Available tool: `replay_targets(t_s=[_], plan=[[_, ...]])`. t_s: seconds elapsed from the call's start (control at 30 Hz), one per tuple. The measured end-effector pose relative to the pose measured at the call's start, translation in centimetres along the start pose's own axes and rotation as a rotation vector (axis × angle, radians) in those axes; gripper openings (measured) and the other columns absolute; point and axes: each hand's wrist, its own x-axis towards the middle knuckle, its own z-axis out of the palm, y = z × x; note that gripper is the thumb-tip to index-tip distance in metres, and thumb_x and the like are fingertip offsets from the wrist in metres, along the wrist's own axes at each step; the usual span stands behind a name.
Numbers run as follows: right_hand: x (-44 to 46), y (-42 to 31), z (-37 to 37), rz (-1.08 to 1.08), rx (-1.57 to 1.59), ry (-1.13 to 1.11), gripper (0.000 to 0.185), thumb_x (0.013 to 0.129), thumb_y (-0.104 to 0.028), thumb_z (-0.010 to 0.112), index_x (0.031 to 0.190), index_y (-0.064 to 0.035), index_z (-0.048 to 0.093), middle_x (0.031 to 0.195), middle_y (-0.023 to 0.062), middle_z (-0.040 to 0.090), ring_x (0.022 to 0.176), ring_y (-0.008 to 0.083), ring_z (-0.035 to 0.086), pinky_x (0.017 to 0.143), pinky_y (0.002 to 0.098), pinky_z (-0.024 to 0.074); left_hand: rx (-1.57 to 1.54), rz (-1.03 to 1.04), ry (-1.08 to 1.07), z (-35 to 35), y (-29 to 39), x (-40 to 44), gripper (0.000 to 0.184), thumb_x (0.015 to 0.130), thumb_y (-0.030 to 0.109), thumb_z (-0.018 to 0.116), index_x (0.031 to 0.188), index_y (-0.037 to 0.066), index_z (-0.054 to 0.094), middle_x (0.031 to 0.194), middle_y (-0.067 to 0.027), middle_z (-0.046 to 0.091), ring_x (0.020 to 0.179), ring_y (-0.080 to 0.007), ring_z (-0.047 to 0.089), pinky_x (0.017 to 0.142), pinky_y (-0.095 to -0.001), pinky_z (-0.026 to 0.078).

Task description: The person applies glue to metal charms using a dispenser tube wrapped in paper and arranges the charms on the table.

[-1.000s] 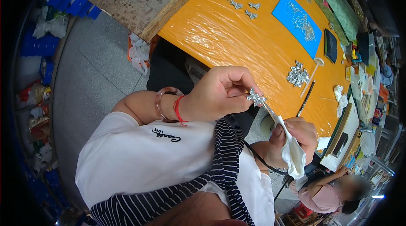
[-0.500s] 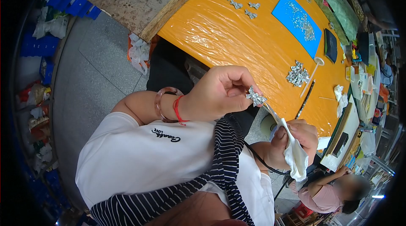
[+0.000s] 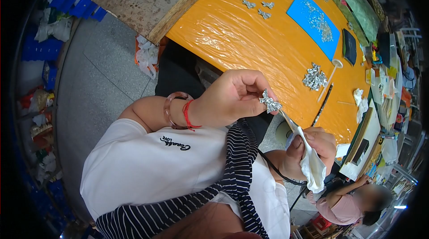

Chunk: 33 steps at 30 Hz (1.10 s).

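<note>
"Where do we put the silver piece [image 3: 271, 103]?"

"On our side of the blue mat [image 3: 313, 20], well apart from it, held up in front of the body. Our left hand [image 3: 234, 98] pinches it between thumb and fingers."

"And our right hand [image 3: 319, 144]?"

"Pinching the white cloth [image 3: 313, 167], with a thin tool [image 3: 287, 117] poking out. Its rear is covered, so we can't name it."

"Handling?"

"We'd judge the piece light and stiff, a bit slick, its thin points easy to bend. Best hold: the solid middle, fingertips only. Cloth's soft and floppy; the tool looks stiff, so we'd grip it behind the tip."

"Which way does the piece point?"

"Long axis slants in view, upper left to lower right. Lower end faces the tool; front or back, we can't tell. The tool's long axis runs from our right hand up to the piece; too small to confirm contact."

"Anything else on the bench [image 3: 214, 38]?"

"Silver pile [image 3: 314, 78] beside the mat's near end, loose silver bows [image 3: 248, 3] off to its left."
</note>
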Motion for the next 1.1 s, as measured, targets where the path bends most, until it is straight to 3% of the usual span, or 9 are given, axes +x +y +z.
replay_targets(t_s=[1.1], plan=[[-0.14, 0.05, -0.32, 0.027, -0.037, -0.01, 0.016, 0.066, -0.004, 0.064, 0.071, 0.0017, 0.05, 0.061, 0.0093, 0.05, 0.052, 0.0159, 0.048, 0.047, 0.0235, 0.0376, -0.07, -0.041, 0.002, 0.06, -0.22, 0.27, 0.012, 0.072, -0.002, 0.049, 0.083, -0.001, 0.049, 0.082, -0.0113, 0.056, 0.078, -0.0156, 0.056, 0.073, -0.0261, 0.044]])
